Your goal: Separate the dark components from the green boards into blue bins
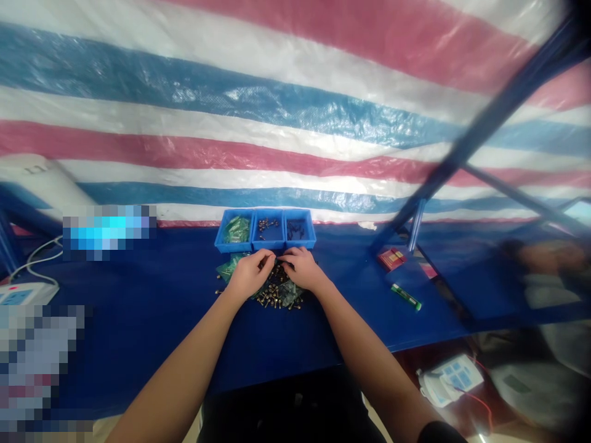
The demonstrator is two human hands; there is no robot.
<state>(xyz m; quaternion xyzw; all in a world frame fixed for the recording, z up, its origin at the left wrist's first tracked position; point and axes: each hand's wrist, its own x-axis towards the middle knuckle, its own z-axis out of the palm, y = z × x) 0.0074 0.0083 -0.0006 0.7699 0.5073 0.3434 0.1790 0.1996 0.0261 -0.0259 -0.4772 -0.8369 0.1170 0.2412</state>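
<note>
My left hand [252, 272] and my right hand [302, 269] meet over a loose pile on the blue table. Fingers of both are pinched together; whatever is between them is too small or hidden to make out. Beneath them lie many small brass-coloured screw-like pieces [275, 296], partly covered by my hands. Clear plastic bags [292, 294] are at the pile's right side, and greenish plastic bags [227, 269] stick out left of my left hand. Just beyond stand three joined blue bins: a left bin [218, 237] with greenish bags, a middle bin [272, 245] with metal pieces, a right bin [314, 234] with dark pieces.
A green tube-like pack [406, 297] and a red box [391, 259] lie to the right, near a blue metal post [416, 224]. A white power strip [28, 294] with a cable is at far left. Another white socket unit [452, 380] sits lower right. Striped sheeting [277, 147] hangs behind.
</note>
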